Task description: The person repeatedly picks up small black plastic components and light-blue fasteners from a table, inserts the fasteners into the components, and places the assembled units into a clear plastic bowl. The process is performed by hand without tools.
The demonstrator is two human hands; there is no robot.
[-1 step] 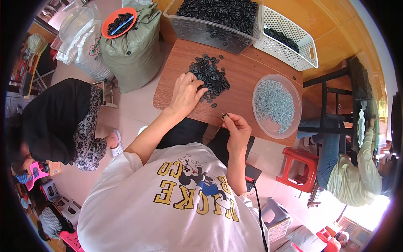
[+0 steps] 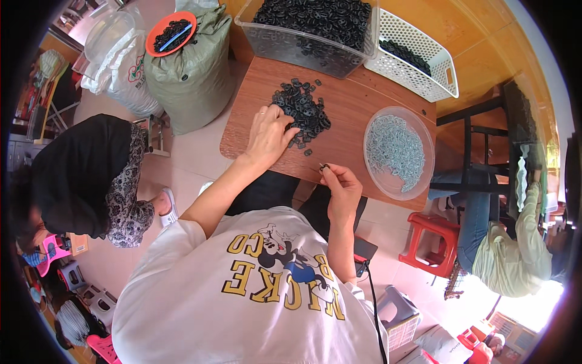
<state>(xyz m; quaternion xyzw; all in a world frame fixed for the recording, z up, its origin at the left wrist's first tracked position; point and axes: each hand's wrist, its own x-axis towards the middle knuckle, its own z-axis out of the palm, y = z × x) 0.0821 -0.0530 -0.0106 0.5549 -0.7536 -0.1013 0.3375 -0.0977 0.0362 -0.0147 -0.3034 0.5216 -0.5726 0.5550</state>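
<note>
A heap of small black rings (image 2: 301,108) lies on the wooden table (image 2: 351,121). My left hand (image 2: 268,133) rests flat at the heap's near left side, fingers spread, fingertips touching the rings. My right hand (image 2: 341,185) hovers at the table's front edge and pinches one small black ring (image 2: 325,166) between thumb and forefinger. A clear round bowl (image 2: 398,151) of small grey metal pieces sits on the table to the right of that hand.
A clear bin (image 2: 309,30) of black rings and a white slotted basket (image 2: 418,54) stand at the back. A green sack (image 2: 191,67) topped by an orange bowl stands on the left. One person crouches left, another sits right by a red stool (image 2: 433,239).
</note>
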